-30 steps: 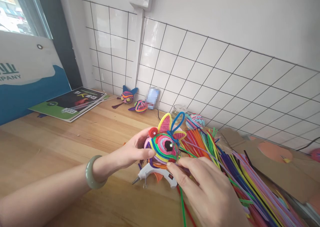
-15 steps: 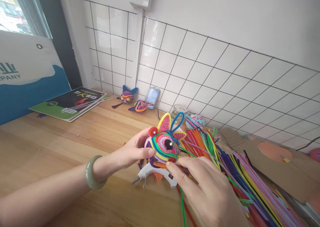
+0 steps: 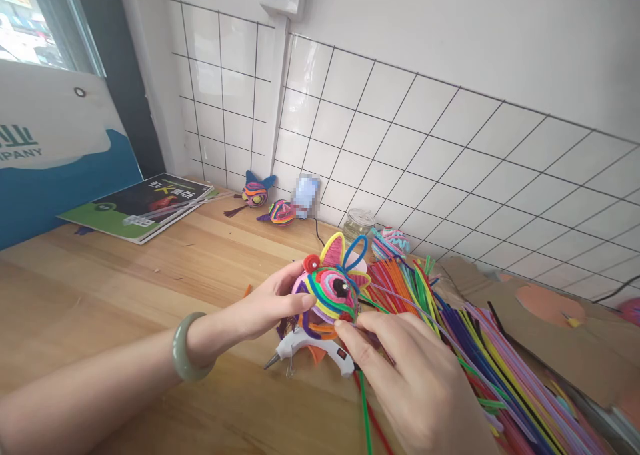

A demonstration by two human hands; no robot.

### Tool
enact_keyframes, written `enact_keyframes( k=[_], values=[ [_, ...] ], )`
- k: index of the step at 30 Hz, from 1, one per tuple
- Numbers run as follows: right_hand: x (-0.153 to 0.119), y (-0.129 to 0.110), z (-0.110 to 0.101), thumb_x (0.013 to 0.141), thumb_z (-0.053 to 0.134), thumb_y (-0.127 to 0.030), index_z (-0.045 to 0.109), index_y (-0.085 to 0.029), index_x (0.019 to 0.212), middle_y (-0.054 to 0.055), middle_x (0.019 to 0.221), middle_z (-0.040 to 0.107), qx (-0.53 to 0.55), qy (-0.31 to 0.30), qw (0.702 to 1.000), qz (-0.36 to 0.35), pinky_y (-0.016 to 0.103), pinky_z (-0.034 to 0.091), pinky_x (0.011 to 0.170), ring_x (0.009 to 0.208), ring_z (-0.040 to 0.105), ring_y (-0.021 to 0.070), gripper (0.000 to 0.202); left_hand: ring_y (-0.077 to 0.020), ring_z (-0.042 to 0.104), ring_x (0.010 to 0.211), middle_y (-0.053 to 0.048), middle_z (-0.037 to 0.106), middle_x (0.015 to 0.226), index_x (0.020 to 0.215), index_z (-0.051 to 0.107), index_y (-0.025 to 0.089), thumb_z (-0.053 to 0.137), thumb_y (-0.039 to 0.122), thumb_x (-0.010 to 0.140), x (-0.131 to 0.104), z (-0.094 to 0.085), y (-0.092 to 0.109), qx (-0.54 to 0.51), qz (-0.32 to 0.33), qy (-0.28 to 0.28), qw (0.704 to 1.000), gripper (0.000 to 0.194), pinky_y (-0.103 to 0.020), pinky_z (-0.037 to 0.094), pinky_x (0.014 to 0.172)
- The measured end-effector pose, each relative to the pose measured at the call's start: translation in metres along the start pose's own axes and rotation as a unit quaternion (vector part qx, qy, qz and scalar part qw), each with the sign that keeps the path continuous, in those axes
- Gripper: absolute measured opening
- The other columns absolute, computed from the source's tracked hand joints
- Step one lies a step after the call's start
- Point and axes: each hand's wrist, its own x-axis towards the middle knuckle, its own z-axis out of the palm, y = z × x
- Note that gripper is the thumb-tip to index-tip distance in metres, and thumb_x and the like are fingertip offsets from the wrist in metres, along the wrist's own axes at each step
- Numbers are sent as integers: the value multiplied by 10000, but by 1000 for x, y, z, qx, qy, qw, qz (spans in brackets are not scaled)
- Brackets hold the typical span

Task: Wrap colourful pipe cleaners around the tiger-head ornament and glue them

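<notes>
My left hand point(image 3: 277, 301) is closed around a round pipe-cleaner ornament point(image 3: 325, 298) shaped like an animal's head, its thumb pressed on the coiled stripes. The ornament has yellow-edged pink ears, a blue loop on top, a black shiny eye and a red curl with a white bead. Thumb and forefinger of my right hand point(image 3: 410, 368) are pinched at its lower right edge, by a small red part. Whatever lies between those fingertips is hidden. Just below the ornament a white glue gun point(image 3: 310, 345) rests on the table, nozzle pointing left.
Loose pipe cleaners point(image 3: 480, 355) in many colours spread over the right side, near cardboard point(image 3: 540, 348). Along the wall stand finished ornaments point(image 3: 255, 191), a blurred device point(image 3: 305, 195), a glass jar point(image 3: 359, 221) and a blue-pink ball point(image 3: 390, 241). Booklets point(image 3: 145, 208) lie left.
The ornament has turned slightly and its top has shifted a little down and right. Both hands keep their places on it, and the glue gun has stayed put.
</notes>
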Motion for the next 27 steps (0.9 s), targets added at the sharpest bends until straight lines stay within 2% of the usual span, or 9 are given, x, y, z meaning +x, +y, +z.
enact_keyframes(
  k=[6,13,18,27],
  values=[
    [0,0,-1,975,448,-114,686,-143,1043,90,838,667,-28,-16,999,2,335,439,688,749,574,181,250,-241,673,1028,-101,718,1129,1238,605,179,724,336,826,1,0,-1,28,-7,15,999,457,-324,520,893],
    [2,2,1,970,439,-107,694,-124,1041,96,831,664,-41,1,999,-8,335,437,662,717,565,179,265,-256,661,1060,-98,702,1192,1259,593,197,695,316,847,1,-1,-4,20,-22,33,999,441,-349,507,900],
    [4,4,-6,941,503,-92,695,-107,1074,100,858,666,-49,-49,997,-22,330,466,679,737,595,182,233,-263,654,1077,-111,693,1212,1269,582,181,691,322,849,0,0,-3,26,-38,42,998,456,-362,507,910],
    [4,6,-7,951,479,-97,692,-121,1086,97,864,670,-53,-45,997,-20,332,487,713,768,618,188,254,-253,678,1059,-109,698,1218,1287,590,193,670,342,869,0,1,-4,-33,-61,45,997,451,-356,520,913]
  ],
)
